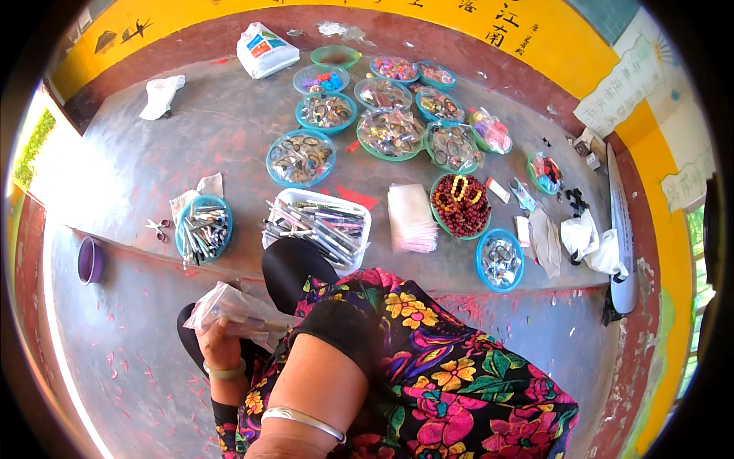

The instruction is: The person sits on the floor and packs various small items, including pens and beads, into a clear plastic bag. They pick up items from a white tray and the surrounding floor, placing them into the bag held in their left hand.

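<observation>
My left hand (219,342), with a pale bangle at the wrist, is closed around a clear plastic bag (237,307). Slim, pen-like shapes show faintly through the plastic; I cannot make out how many. The bag is low in front of my bent knee. My right forearm (317,382) crosses my flowered clothing, a silver bangle near the lower edge of the picture. The right hand itself is cut off below that edge. Beyond my knee, a white basket (366,229) holds many pens. To its left is a blue bowl (230,228) of pens, and to its right a stack of clear bags (410,214).
Scissors (159,229) lie left of the pen bowl; a purple bowl (90,260) stands farther left. Several bowls of wrapped trinkets, one with a blue rim (269,162), fill the raised platform. Dark red beads (461,216) and white bags (581,236) are at right.
</observation>
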Demonstrator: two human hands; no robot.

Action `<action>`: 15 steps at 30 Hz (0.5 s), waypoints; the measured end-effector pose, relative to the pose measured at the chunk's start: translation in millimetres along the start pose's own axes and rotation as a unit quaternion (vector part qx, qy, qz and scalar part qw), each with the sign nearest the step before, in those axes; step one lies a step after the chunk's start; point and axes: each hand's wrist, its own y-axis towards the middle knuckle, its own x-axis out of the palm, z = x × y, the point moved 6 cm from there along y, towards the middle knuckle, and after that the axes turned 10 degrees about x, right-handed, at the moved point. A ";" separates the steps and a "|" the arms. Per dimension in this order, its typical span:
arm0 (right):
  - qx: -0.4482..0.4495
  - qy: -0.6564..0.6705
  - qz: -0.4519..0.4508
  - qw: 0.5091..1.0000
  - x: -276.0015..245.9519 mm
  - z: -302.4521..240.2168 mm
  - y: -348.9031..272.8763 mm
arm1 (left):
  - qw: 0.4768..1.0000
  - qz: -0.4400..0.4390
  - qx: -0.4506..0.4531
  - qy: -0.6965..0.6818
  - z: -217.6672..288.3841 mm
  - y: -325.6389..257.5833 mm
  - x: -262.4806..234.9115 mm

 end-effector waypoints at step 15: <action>-0.034 0.103 -0.035 0.994 -3.8 -2.3 3.7 | 1.000 0.011 0.010 0.025 -10.0 4.0 -9.5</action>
